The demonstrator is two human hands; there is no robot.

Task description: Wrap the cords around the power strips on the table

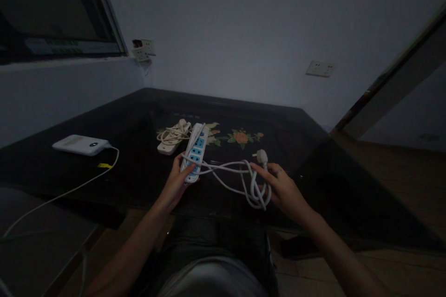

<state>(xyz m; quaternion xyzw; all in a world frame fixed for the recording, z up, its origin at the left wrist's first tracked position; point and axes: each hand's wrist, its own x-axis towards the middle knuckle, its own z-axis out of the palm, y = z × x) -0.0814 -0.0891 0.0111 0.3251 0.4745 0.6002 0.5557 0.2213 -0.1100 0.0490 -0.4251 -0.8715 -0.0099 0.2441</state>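
My left hand (178, 177) grips the near end of a white power strip (197, 151) with blue sockets, its thumb on top. A white cord (226, 165) wraps across the strip and stretches over to the right. My right hand (278, 185) is closed around the bunched loops of that cord, and the white plug (261, 158) sticks up beside its fingers. Just left of the strip, a second power strip (167, 147) lies on the table with its beige cord (174, 133) coiled on top.
On the left of the dark glossy table (139, 106) lies a white device (81, 144) with a cable running off the near edge. A yellow tag (104, 165) is beside that cable. Wall sockets (320, 68) are behind the table, and a window (59, 14) is at upper left.
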